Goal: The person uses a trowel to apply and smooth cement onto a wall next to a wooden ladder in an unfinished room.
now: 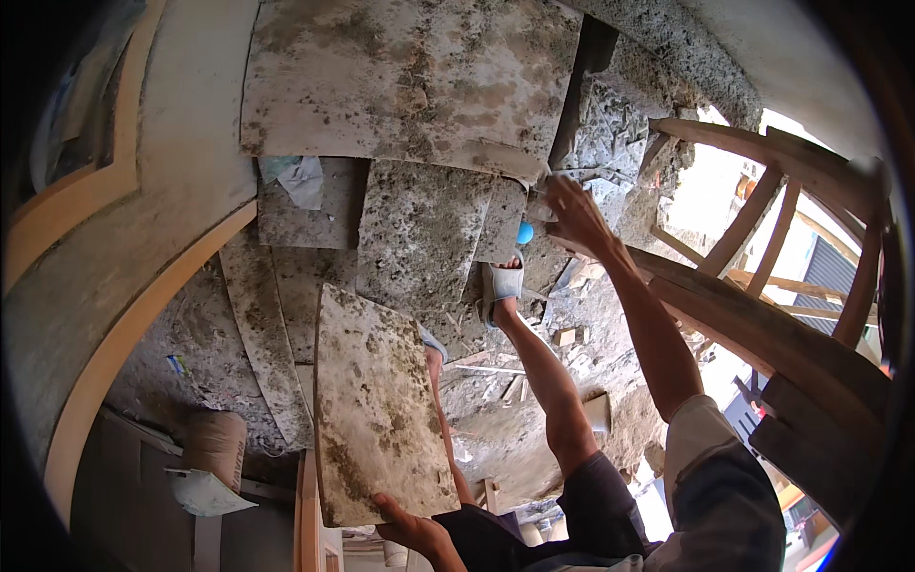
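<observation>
My left hand (pixel 410 524) grips the lower edge of a mortar-spattered rectangular board (pixel 374 410), which stands tilted beside my legs. My right hand (pixel 577 214) is stretched out in front of me with its fingers extended and nothing visible in them. It is close to the near right corner of a large, stained sheet (pixel 410 76) lying on the floor. Whether the fingertips touch that sheet I cannot tell. Under the sheet's near edge lies a smaller dirty board (pixel 419 229). A small round blue thing (pixel 524 233) shows between that board and my right hand.
Wooden bars (pixel 762 234) form a frame along the right. A pale wall with wooden trim (pixel 157 353) runs up the left. A brown sack (pixel 212 448) stands at lower left. Rubble and wood scraps (pixel 565 337) litter the floor around my sandalled foot (pixel 505 281).
</observation>
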Available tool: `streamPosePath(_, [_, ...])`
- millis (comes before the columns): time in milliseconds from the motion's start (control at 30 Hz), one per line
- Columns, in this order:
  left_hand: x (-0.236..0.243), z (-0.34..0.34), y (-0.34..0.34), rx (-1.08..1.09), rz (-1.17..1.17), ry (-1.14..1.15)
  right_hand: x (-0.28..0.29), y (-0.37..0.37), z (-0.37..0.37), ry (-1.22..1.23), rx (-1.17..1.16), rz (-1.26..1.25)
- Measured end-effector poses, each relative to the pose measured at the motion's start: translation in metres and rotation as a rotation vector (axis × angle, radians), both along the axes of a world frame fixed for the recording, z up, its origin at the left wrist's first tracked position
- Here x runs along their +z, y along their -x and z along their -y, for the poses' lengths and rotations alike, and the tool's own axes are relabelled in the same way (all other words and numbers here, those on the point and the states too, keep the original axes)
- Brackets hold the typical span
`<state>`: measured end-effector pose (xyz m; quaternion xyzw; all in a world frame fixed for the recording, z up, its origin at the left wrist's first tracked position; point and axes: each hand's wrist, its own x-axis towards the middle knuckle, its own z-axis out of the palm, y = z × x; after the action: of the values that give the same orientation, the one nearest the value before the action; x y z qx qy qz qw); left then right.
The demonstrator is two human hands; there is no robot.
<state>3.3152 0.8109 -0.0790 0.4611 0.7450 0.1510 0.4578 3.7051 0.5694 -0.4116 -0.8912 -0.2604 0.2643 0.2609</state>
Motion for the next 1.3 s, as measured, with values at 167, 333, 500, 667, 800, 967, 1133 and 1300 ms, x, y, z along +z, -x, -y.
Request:
streamPosePath(167, [-0.008, 0.005, -0.004, 0.020, -0.087, 0.031, -0.034, -0.209, 0.041, 0.181, -0.314, 0.408])
streamPosePath(333, [-0.012, 0.009, -0.008, 0.018, -0.055, -0.008, -0.065, -0.080, 0.034, 0.092, -0.299, 0.153])
streamPosePath(500, [0.006, 0.009, -0.016, 0.133, -0.121, 0.007, -0.017, 0.022, -0.029, 0.027, 0.045, 0.085])
streamPosePath(667, [-0.001, 0.011, 0.007, 0.118, -0.153, 0.056, -0.018, -0.217, -0.117, -0.063, -0.335, 0.257])
streamPosePath(800, [-0.023, 0.022, -0.003, 0.148, -0.079, 0.054, -0.017, -0.313, -0.100, 0.209, -0.136, 0.289])
streamPosePath(967, [-0.005, 0.013, -0.009, 0.151, -0.097, -0.028, -0.015, -0.169, -0.060, 0.086, 0.259, 0.048])
streamPosePath(1133, [-0.018, 0.020, -0.003, 0.162, -0.062, -0.083, -0.004, -0.274, -0.111, -0.075, 0.120, 0.191])
streamPosePath(1300, [-0.030, 0.026, 0.002, 0.138, -0.043, -0.080, -0.026, -0.239, -0.146, 0.134, -0.036, -0.082])
